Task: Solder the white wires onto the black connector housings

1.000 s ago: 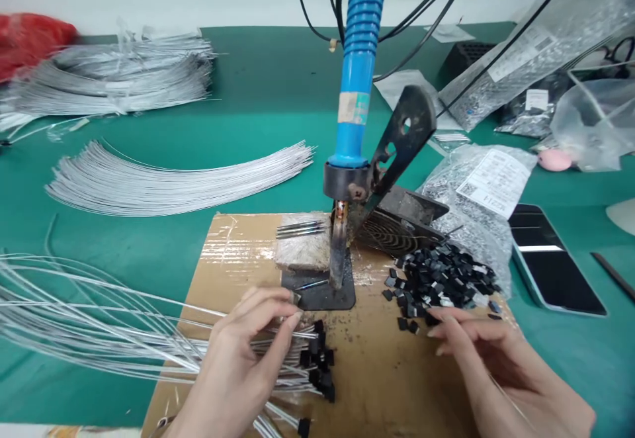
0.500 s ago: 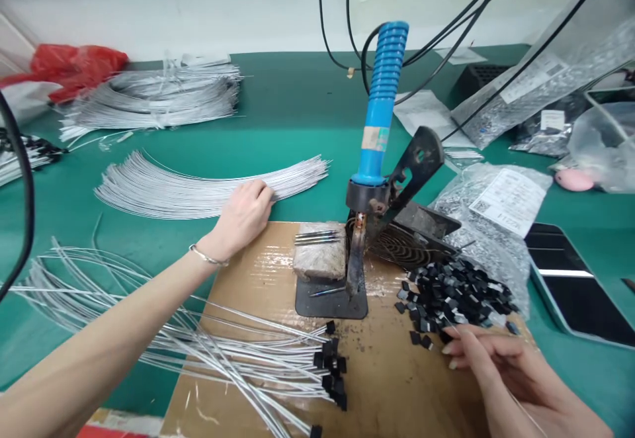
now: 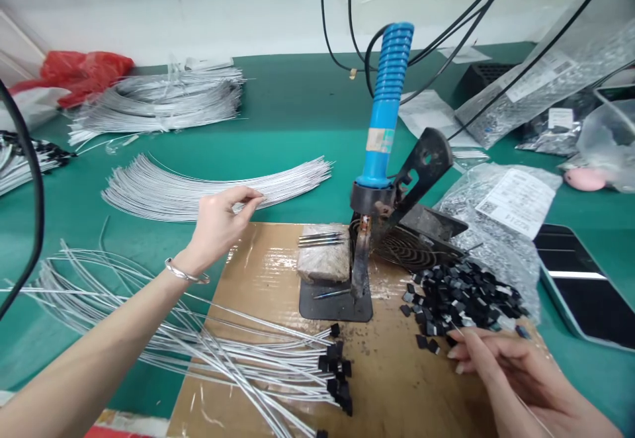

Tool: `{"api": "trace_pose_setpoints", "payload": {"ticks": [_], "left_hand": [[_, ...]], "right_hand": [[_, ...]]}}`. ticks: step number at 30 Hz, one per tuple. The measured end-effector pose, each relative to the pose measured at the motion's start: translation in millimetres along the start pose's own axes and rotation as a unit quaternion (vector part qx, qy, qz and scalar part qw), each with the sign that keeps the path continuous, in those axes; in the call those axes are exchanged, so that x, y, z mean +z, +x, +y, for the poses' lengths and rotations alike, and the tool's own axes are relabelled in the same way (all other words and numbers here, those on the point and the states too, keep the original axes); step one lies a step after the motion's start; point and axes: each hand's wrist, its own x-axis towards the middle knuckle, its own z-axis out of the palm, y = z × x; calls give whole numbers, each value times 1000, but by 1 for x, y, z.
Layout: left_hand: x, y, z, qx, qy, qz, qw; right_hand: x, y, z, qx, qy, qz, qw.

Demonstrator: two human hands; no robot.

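My left hand (image 3: 218, 221) reaches out to the curved fan of loose silver wires (image 3: 198, 186) on the green table and pinches wire ends between thumb and fingers. My right hand (image 3: 516, 375) rests on the brown cardboard (image 3: 397, 385) beside the pile of small black parts (image 3: 459, 296); its fingers are curled round a thin silver wire that runs back under the palm. A blue-handled soldering iron (image 3: 384, 114) stands tip-down in its black stand (image 3: 337, 302) between the two hands. Finished wires with black end pieces (image 3: 278, 358) lie fanned across the cardboard's left side.
A bigger bundle of silver wires (image 3: 159, 100) and a red bag (image 3: 84, 71) lie at the back left. Clear bags of parts (image 3: 501, 193), a phone (image 3: 585, 286) and black cables (image 3: 446, 28) crowd the right. A grey sponge block (image 3: 325, 259) sits by the stand.
My left hand left the finished wires on the cardboard, reached out to the loose wire fan, and now lifts its fingers in a pinch on wire ends. My right hand has barely moved.
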Motion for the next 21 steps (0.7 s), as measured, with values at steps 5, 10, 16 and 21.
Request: {"api": "trace_pose_setpoints", "payload": {"ticks": [5, 10, 16, 21], "left_hand": [[-8, -7, 8, -40, -31, 42, 998], [-8, -8, 11, -63, -52, 51, 995], [-15, -8, 22, -91, -103, 43, 990], [-54, -14, 35, -116, -154, -40, 980]], "right_hand": [[-3, 0, 3, -11, -13, -23, 1000], [-4, 0, 5, -10, -8, -21, 1000], [-1, 0, -2, -5, -2, -19, 1000], [2, 0, -11, 8, 1, 14, 1000]]}}
